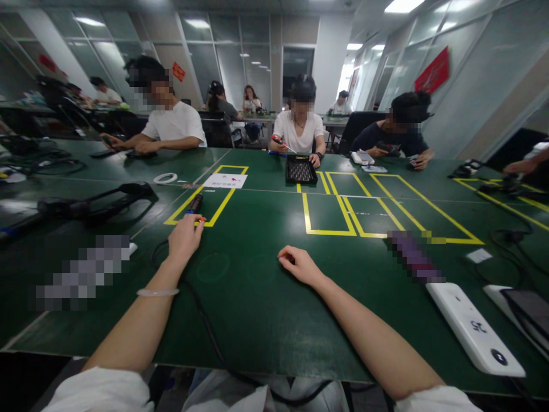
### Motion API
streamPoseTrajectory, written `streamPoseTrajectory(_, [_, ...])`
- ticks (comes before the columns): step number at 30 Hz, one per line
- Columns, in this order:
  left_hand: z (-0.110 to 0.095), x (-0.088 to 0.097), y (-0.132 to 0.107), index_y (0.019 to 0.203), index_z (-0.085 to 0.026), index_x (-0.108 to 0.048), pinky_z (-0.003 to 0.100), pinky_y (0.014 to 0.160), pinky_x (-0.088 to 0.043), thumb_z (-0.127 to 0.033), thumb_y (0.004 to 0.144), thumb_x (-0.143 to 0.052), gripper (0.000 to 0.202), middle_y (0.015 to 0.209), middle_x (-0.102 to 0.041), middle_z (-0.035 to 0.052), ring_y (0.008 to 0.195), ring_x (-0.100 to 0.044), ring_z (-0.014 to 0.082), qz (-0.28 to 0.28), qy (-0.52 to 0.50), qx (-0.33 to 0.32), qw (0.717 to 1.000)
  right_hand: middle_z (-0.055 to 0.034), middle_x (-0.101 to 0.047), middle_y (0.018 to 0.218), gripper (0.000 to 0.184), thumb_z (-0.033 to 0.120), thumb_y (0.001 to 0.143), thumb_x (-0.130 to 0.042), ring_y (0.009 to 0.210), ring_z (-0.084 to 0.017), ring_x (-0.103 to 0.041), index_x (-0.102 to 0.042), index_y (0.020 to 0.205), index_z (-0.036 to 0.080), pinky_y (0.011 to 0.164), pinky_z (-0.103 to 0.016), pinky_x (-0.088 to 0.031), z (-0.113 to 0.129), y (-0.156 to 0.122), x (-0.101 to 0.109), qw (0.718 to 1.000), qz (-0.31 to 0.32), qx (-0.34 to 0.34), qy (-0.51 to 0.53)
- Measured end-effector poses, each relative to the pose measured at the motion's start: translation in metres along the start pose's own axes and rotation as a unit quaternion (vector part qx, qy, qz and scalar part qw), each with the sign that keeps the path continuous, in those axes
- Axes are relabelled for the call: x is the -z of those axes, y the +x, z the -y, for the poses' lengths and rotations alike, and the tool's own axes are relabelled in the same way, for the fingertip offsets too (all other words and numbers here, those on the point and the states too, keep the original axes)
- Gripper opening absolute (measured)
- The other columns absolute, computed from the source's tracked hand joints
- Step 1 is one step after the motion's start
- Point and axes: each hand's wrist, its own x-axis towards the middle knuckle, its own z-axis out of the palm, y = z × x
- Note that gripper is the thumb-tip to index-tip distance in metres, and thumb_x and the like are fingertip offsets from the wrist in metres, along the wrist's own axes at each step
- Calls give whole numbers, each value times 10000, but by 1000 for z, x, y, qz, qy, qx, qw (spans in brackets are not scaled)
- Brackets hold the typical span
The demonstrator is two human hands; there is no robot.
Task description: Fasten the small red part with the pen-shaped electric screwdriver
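My left hand [185, 237] lies at the near edge of a yellow-taped box on the green table. Its fingers are closed around a dark hand tool [196, 203] with blue and orange parts; most of the grip is hidden, so its exact kind does not show. A white sheet with printing [225, 181] is just beyond the tool. My right hand [300, 264] rests on the bare tabletop near the middle, its fingers curled in and thumb close to them. Nothing shows in it.
A white power strip [476, 332] lies at right, beside a blurred-out phone-like object [416, 257]. Black cable [206, 320] runs below my left hand. A black frame-like device [98, 203] lies at left. Across the table, a person works over a black tray [301, 170].
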Motion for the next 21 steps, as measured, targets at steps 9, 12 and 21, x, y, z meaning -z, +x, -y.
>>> streamPoseTrajectory(9, [-130, 5, -55, 1139, -211, -647, 300, 841, -492, -391, 886, -508, 339, 1091, -683, 60, 970, -638, 187, 242, -347, -205, 883, 10, -625, 780, 165, 226, 875, -548, 671, -120, -566, -571, 1035, 192, 667, -237, -441, -3, -1, -1, 999, 1, -13, 38])
streamPoseTrajectory(12, [-148, 1, -69, 1158, -194, -622, 294, 788, -501, -362, 854, -563, 353, 996, -686, 62, 886, -647, 175, 299, -388, -187, 852, 20, -604, 769, 218, 265, 887, -547, 640, -112, -554, -536, 1092, 194, 633, -230, -435, -1, -1, -1, 997, 6, -12, 71])
streamPoseTrajectory(21, [-147, -8, -80, 1092, -173, -543, 294, 730, -505, -357, 823, -615, 333, 888, -665, 43, 795, -647, 157, 341, -443, -135, 818, -4, -621, 841, 169, 274, 888, -563, 711, -120, -568, -545, 1034, 190, 687, -247, -455, 6, -1, -3, 996, 15, 16, 85])
